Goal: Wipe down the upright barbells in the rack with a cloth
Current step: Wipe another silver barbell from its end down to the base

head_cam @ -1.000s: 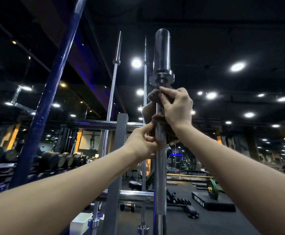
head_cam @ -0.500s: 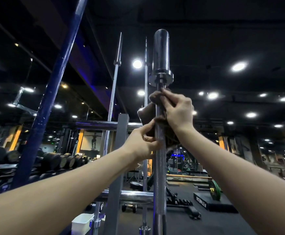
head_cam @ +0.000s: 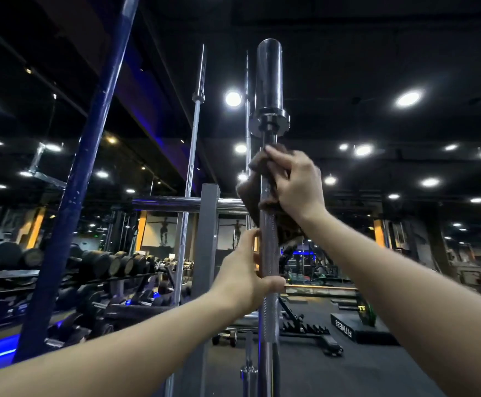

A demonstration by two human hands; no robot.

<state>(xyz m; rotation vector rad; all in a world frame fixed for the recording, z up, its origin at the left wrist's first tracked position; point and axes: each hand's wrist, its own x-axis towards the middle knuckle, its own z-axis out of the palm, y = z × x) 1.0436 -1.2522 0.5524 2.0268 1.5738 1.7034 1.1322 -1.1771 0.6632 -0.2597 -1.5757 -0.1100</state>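
An upright chrome barbell point(head_cam: 268, 310) stands right in front of me, its dark sleeve point(head_cam: 269, 73) and collar at the top. My right hand point(head_cam: 295, 183) grips a dark brown cloth point(head_cam: 249, 193) wrapped round the shaft just below the collar. Lower down, my left hand point(head_cam: 246, 275) holds the knurled shaft, thumb across the front. Two more upright barbells stand behind in the rack: a thin one point(head_cam: 193, 144) to the left and another point(head_cam: 247, 116) mostly hidden by the near bar.
The grey rack post point(head_cam: 206, 253) and a chrome crossbar point(head_cam: 173, 204) sit just behind my hands. A blue slanted beam point(head_cam: 84, 173) rises at left. Dumbbell racks point(head_cam: 62, 270) line the left side; a bench and a black plyo box point(head_cam: 356, 329) stand on the floor at right.
My left hand has slid down the shaft from just under the cloth to a lower grip. My right hand and the cloth have dropped slightly from the collar.
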